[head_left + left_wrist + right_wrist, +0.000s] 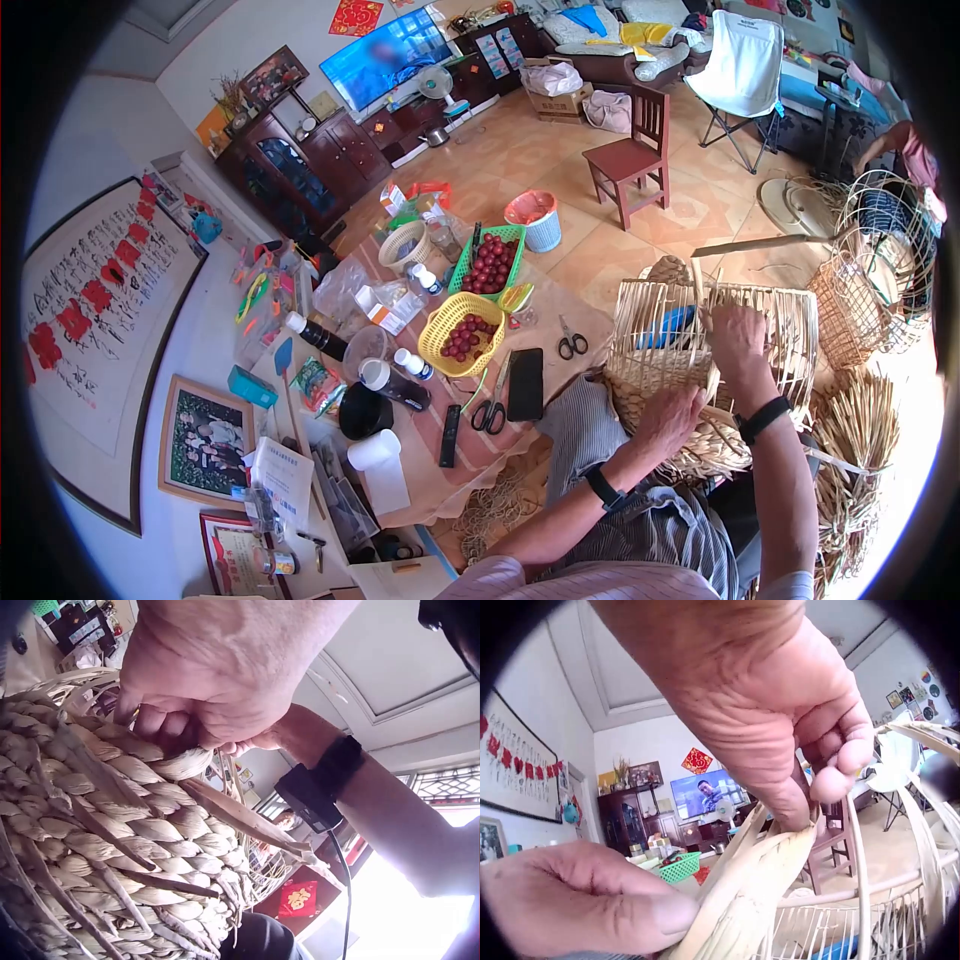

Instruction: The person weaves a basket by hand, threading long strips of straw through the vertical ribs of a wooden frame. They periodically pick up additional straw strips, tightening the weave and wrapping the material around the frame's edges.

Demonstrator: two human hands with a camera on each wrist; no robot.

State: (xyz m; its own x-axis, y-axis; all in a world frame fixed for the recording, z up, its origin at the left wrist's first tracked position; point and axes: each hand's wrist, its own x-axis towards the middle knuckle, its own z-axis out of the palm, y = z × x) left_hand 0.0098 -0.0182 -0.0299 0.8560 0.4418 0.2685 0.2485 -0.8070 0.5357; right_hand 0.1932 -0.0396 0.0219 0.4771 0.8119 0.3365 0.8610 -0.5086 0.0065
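— Noting which edges?
— Placing the woven basket point(650, 385) in front of the body, just beside the right edge of the cloth-covered desk point(570, 292). Seeing tiled floor point(585, 255) stretching beyond the basket's upper edge, out to the red chair point(627, 155).

— Gripping what?
— Pinching a pale strip point(739, 889) at the basket's upper edge with the left hand point(668, 425). Curling the right hand point(740, 345) round the strip's farther end, so closing both hands on fibre.

— Meeting what around the work?
— Logging a long stick point(765, 243) just past the basket, a straw bundle point(860, 420) to the right, an openwork basket point(845, 310) farther off. Marking small scissors point(572, 340) near the desk edge, larger scissors point(489, 415) beside a black phone point(526, 385).

— Reading the surface and room how?
— Listing a green basket point(487, 262) and a yellow basket point(460, 335) on the desk, both holding red fruit. Spotting a folding chair point(740, 75) and a lit television point(388, 60) across the room.
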